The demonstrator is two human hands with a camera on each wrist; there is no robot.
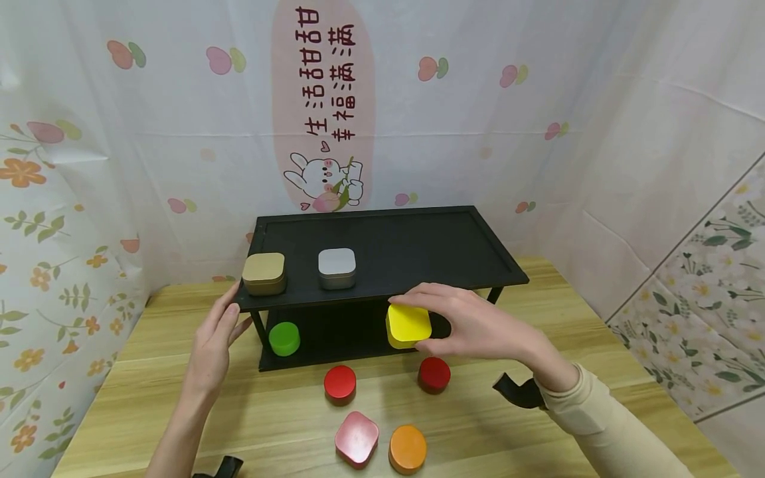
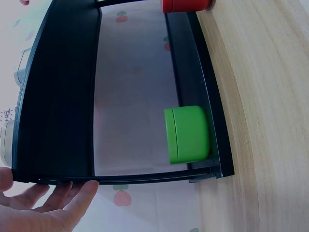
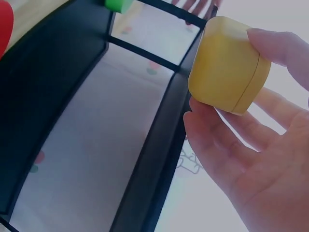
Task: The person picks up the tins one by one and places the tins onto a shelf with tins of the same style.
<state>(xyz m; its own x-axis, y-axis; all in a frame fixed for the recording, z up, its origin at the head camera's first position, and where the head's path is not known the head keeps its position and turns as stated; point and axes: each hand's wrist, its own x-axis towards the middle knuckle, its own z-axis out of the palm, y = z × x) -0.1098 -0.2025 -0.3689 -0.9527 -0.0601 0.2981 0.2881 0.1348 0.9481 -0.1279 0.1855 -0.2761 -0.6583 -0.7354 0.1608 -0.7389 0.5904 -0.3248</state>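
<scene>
My right hand (image 1: 478, 324) pinches a small yellow square tin (image 1: 409, 326) between thumb and fingertips, in front of the black two-tier rack (image 1: 388, 245). In the right wrist view, a lid seam runs along the yellow tin (image 3: 224, 65), near the top tier's edge. My left hand (image 1: 209, 352) touches the rack's left end at the front corner, its fingers extended along the edge. Close to it on the top tier sits a gold square tin (image 1: 264, 273), with a silver one (image 1: 337, 269) to its right. A round green tin (image 1: 283, 339) stands on the lower tier's left.
Two round red tins (image 1: 340, 385) (image 1: 433, 375) stand before the rack on the wooden table (image 1: 287, 418). Nearer are a pink square tin (image 1: 356, 439) and a round orange tin (image 1: 408, 449). A printed curtain (image 1: 448, 133) hangs behind. Black straps (image 1: 518, 392) show by both wrists.
</scene>
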